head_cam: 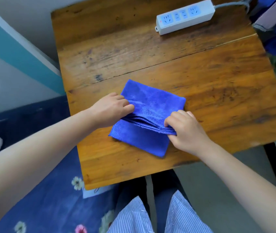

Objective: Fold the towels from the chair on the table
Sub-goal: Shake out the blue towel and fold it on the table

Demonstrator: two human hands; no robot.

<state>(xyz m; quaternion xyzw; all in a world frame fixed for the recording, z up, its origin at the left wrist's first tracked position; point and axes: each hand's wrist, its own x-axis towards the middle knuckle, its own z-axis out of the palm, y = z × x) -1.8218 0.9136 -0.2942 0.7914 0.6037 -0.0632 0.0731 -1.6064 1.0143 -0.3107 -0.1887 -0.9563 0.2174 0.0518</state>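
While you hold the fold: both of your hands are on the blue towel (148, 118), which lies near the near-left part of the wooden bench (167, 61), with its top layers bunched along a hemmed edge that runs across its middle.
Left hand: your left hand (112, 109) has its fingers curled into the cloth at the left end of that edge, gripping the layers.
Right hand: your right hand (185, 128) pinches the stacked hems at the right end, fingertips tucked under the top layers.
Risk, uneven fold: the edge sags between your two grips, so if you pull over with one side ahead of the other, the corners will likely miss each other and the fold will come out skewed.
Risk, slipping layers: several hems sit stacked in your right pinch; loosen it and, in my judgement, the lower layers may drop and undo the fold beneath.
Risk, sliding cloth: the wood looks smooth, so a hard tug could drag the whole towel toward the near edge.
Risk, crowding: the power strip (185, 15) lies well apart at the far side, so it is little threat here.
Remaining work: more cloth (275, 29) hangs at the far right, partly out of view; whether it rests on a chair I cannot tell.
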